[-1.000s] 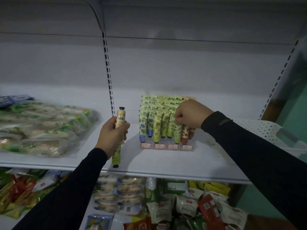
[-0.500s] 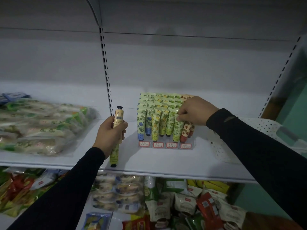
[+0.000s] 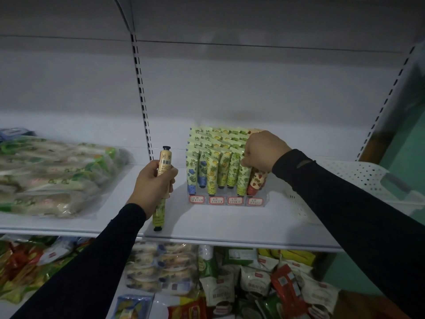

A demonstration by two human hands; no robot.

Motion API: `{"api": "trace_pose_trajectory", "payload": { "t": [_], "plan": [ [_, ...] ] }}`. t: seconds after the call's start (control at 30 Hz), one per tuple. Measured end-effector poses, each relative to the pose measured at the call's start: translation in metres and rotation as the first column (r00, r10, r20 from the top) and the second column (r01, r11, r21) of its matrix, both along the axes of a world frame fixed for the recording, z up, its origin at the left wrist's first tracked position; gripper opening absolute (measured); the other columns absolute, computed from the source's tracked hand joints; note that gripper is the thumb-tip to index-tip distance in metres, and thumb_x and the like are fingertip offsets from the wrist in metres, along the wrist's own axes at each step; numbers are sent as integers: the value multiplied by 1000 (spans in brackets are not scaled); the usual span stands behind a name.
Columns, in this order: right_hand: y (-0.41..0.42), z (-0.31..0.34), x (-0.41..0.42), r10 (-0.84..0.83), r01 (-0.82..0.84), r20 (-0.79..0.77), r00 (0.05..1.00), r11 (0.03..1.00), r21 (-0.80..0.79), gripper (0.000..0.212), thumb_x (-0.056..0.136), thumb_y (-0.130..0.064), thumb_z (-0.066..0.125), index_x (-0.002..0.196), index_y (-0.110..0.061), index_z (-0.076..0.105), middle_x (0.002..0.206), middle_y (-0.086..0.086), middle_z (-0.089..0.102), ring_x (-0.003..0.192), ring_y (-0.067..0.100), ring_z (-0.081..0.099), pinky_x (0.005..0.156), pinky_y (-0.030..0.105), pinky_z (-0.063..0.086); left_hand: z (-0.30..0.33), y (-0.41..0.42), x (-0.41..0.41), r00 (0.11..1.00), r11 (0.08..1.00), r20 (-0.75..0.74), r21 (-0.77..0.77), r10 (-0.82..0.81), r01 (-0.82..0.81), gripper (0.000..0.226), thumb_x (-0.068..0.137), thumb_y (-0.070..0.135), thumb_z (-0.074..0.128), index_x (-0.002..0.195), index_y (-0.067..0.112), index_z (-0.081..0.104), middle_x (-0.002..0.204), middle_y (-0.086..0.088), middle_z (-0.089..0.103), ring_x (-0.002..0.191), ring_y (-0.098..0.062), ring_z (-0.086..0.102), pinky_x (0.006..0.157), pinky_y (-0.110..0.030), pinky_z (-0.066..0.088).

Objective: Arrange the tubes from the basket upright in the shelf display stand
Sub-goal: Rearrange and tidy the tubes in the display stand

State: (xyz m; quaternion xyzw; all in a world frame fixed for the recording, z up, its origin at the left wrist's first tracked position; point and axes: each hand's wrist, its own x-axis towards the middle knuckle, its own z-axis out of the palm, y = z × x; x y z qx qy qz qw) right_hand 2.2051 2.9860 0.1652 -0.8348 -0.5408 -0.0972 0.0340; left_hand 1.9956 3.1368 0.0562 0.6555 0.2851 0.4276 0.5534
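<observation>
Tubes [image 3: 165,165] gripped left [image 3: 151,184]; right [image 3: 264,150] pinches tube [image 3: 244,178].

Display stand [image 3: 226,200]: clear acrylic, stepped, on the white shelf, four red-bordered price labels along its front edge. Tubes [image 3: 217,157] fill it in tiered rows, caps down, crimped ends up, mostly green and yellow fruit prints. Front row, left to right: blue-flower tube [image 3: 202,172], pineapple tube [image 3: 212,177], further green tubes, strawberry tube [image 3: 255,184] at the right end, tilted. Green tube [image 3: 244,180] beside it is pinched at the top. Two loose tubes left of the stand: beige tube [image 3: 165,161], black cap up, barcode showing; yellow-green tube [image 3: 159,215], black cap down. Basket [image 3: 358,173]: white, perforated, right of the stand.
</observation>
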Motion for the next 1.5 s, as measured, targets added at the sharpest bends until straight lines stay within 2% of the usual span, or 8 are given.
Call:
{"api": "trace_pose_trajectory", "payload": {
  "t": [0.43, 0.87, 1.1, 1.23, 1.33, 1.4, 1.5],
  "plan": [
    [1, -1, 0, -65, 66, -30, 997, 998, 19, 45, 90, -20, 62, 53, -12, 39, 54, 1, 38, 48, 15, 36, 46, 26, 31, 2, -2, 1, 1000, 1000, 5, 4, -3, 3, 7, 92, 15, 64, 91, 10, 59, 71, -9, 57, 60, -22, 52, 56, -34, 46],
    [5, -4, -1, -99, 100, -32, 995, 995, 24, 45, 89, -16, 60, 52, -12, 36, 54, 2, 34, 47, 16, 33, 45, 27, 27, 2, -3, -2, 1000, 1000, -4, 19, 8, -8, 8, 92, 15, 64, 91, 9, 59, 71, -9, 57, 59, -22, 52, 58, -35, 46],
    [-2, -4, 2, -41, 42, -30, 999, 999, 33, 47, 91, -27, 60, 51, -12, 41, 52, 1, 38, 48, 15, 37, 48, 27, 32, 3, -9, 2, 1000, 1000, -12, 17, 8, -8, 7, 92, 15, 64, 90, 11, 59, 71, -9, 58, 60, -22, 52, 57, -34, 46],
    [-5, -2, 2, -2, 6, -66, 998, 998, 65, 42, 91, -33, 64, 58, -9, 53, 52, 3, 46, 51, 18, 46, 54, 28, 40, 4, -11, 2, 1000, 1000, -11, 20, 13, -13, 7, 92, 13, 64, 91, 9, 59, 71, -9, 57, 59, -21, 52, 55, -32, 46],
    [-7, 1, 0, 22, -17, -60, 998, 997, 80, 45, 91, -37, 64, 58, -8, 56, 51, 3, 45, 48, 17, 42, 57, 31, 42, 4, -11, 3, 1000, 1000, -12, 22, 18, -17, 9, 92, 14, 64, 93, 7, 59, 71, -9, 57, 59, -22, 52, 56, -33, 46],
    [-9, 2, 0, 24, -16, -77, 997, 994, 106, 44, 90, -40, 65, 65, -4, 67, 53, 6, 49, 51, 19, 47, 60, 32, 48, 4, -12, 3, 1000, 1000, -11, 20, 19, -19, 9, 92, 13, 64, 93, 6, 59, 71, -9, 57, 58, -22, 52, 56, -33, 46],
    [-12, 2, 1, 16, 1, -99, 995, 985, 174, 45, 91, -43, 62, 62, -8, 62, 54, 6, 50, 51, 18, 47, 55, 29, 41, 4, -12, 2, 1000, 1000, -16, 23, 20, -20, 8, 92, 14, 64, 92, 7, 59, 71, -9, 57, 59, -22, 52, 57, -33, 46]
  ]
}}
